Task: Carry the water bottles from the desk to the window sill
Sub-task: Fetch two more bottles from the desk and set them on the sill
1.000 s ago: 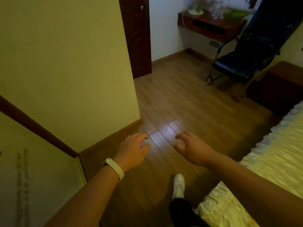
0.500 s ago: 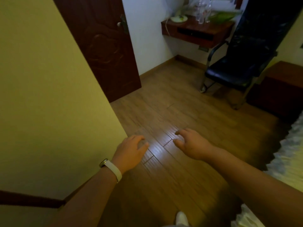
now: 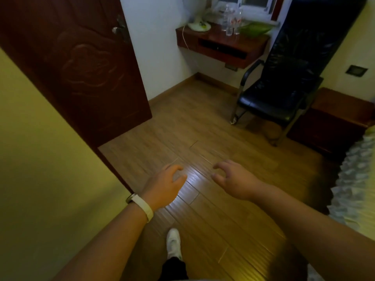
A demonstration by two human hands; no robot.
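Both hands — left hand (image 3: 164, 186), right hand (image 3: 233, 179) — hover loosely curled, empty, ready for grasping; water bottles (image 3: 231, 20) stand at the back edge of the desk (image 3: 211, 34), just below the window sill (image 3: 260, 17).

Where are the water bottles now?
Far ahead, upper middle of the head view: the water bottles stand on the red-brown desk, between a white round object and a green dish.

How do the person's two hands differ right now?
The left hand has a white band at its wrist; the right hand has a bare wrist. The left hand is by the yellow wall, the right hand nearer the bed. Both are empty, fingers loosely curled, held over the floor, far from the bottles on the desk.
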